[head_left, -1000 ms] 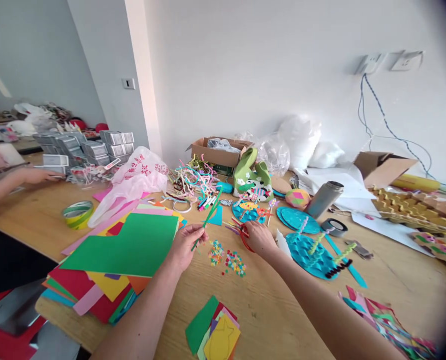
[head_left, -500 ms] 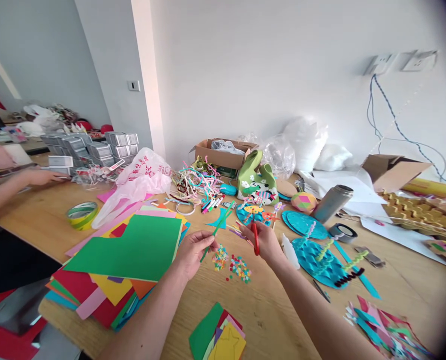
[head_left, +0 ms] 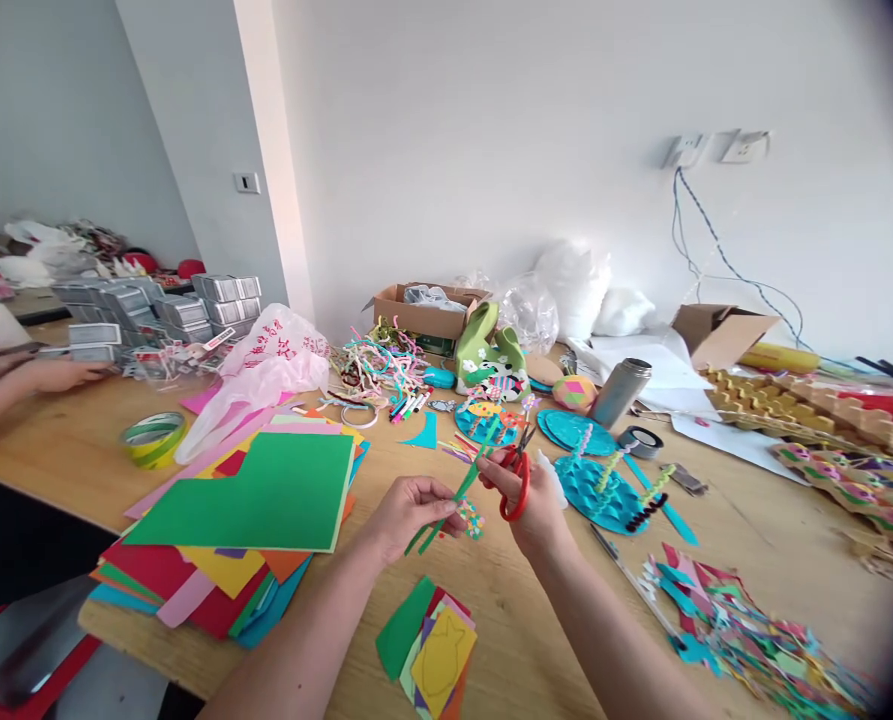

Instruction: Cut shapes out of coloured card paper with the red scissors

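Observation:
Thin green paper strips are pinched between the fingers of my left hand, fanned slightly apart and slanting up to the right. My right hand is wrapped around red-handled scissors, blades pointing up and away. Its fingertips reach close to the strips; whether they touch I cannot tell. Under my hands lies a small pile of coloured paper dots, partly hidden. Nearer to me is a stack of cut paper pieces, the top one a yellow piece with a drawn outline.
Coloured sheets, topped by a green sheet, lie at left beside yellow-green tape. Blue plates, a steel flask and black tape stand right. Paper scraps cover the near right. Another person's hand is far left.
The view has turned to the right. My right hand with the scissors has come closer to my left hand. The green paper now shows as separate strips side by side.

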